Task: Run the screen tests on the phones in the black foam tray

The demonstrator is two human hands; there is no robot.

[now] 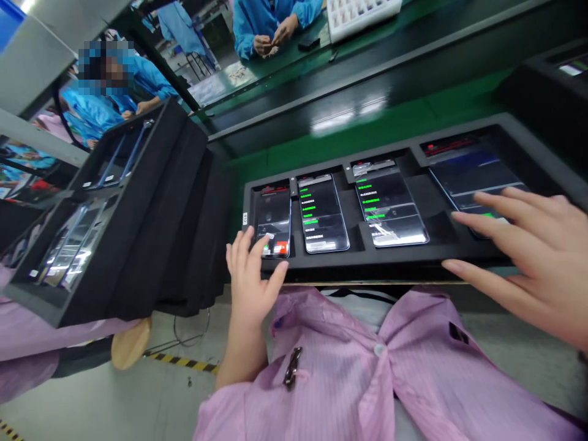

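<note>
My left hand [250, 278] is open and holds nothing: the fingertips sit on the low end of the first phone [272, 214], by its red patch, and the thumb lies against the front rim of the tray [367, 260]. My right hand [528, 263] is open too, fingers spread flat over the fourth phone [478, 174] at the far right slot. I cannot tell if those fingertips press the glass or only hover above it. All four phones lie face up, screens lit, each in its own slot, with the second phone [321, 211] and third phone [388, 205] between my hands.

To do this well, I judge that only a fingertip should meet each screen, lightly and square on. A resting palm or a dragged finger could set off a wrong touch. The thumb on the rim gives the left hand a steady anchor.

Room is tight on the left, where the stack [174, 214] of black trays leans close beside the tray's end. In front the tray's edge hangs just over my lap. Beyond it the green belt [367, 128] lies open, and a co-worker's hands [275, 37] are well apart across it.
</note>
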